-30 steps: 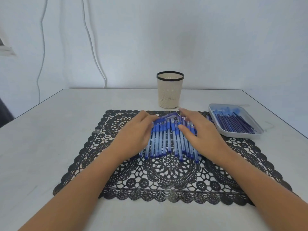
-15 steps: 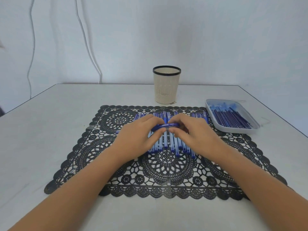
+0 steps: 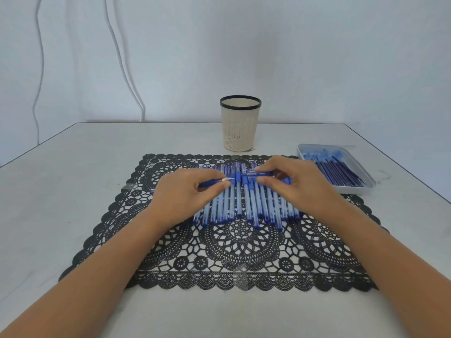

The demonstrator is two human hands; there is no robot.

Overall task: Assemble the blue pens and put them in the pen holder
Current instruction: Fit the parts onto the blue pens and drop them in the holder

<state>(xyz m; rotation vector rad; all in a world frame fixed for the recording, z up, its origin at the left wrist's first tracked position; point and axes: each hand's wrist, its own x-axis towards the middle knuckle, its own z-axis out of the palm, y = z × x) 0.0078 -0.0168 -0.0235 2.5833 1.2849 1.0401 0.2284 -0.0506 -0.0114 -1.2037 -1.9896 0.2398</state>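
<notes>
Pen holder (image 3: 240, 128): upright.
Tray (image 3: 356, 191): blue pen parts (image 3: 336, 172) inside.
Left grip (image 3: 185, 198): pinching tipped piece (image 3: 210, 183).
Right grip (image 3: 302, 189): pinching blue barrel (image 3: 258, 173).

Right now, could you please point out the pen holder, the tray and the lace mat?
pen holder (image 3: 240, 132): head view, front wall.
tray (image 3: 358, 191): head view, near rim.
lace mat (image 3: 244, 259): head view, bare middle.

Left hand (image 3: 185, 198) pinches a tipped pen (image 3: 209, 183), right hand (image 3: 301, 189) another blue piece (image 3: 256, 174).

Black lace-patterned mat (image 3: 244, 250), translucent plastic pens (image 3: 252, 206)
</notes>
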